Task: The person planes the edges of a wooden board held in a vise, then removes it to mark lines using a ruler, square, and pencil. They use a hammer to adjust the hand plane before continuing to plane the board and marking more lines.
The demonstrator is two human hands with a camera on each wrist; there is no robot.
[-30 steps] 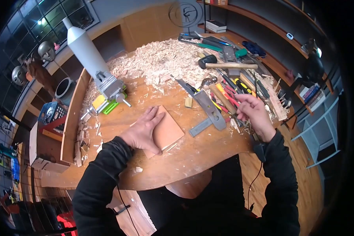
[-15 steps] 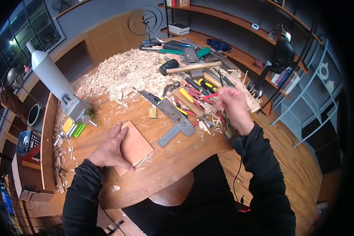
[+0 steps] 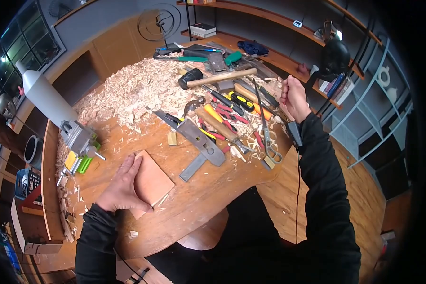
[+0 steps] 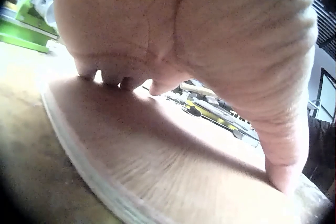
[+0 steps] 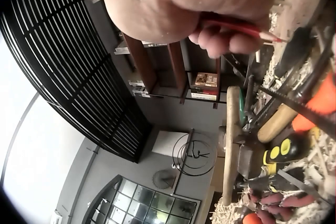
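A flat, tan square board [image 3: 155,178] lies on the workbench near its front edge. My left hand [image 3: 122,187] rests on its left part, fingers extended and thumb spread toward the near corner. In the left wrist view the fingertips and thumb of the left hand [image 4: 184,45] touch the top face of the board [image 4: 152,166]. My right hand [image 3: 296,98] is raised at the right, beyond the scissors [image 3: 269,144]. The right wrist view has the right hand [image 5: 194,3] curled round a red pencil [image 5: 231,24], its tip sticking out over the tools.
A metal plane body [image 3: 199,142], a mallet [image 3: 217,77], pliers and other hand tools crowd the right half of the bench. Wood shavings [image 3: 132,92] heap at the back. A clamp-like vise [image 3: 80,138] stands at the left, and a small wood block [image 3: 172,138] lies mid-bench.
My right hand has moved away from the board, outward over the right side of the tools, uncovering the scissors. My left hand stays on the board. The head view has shifted to the right.
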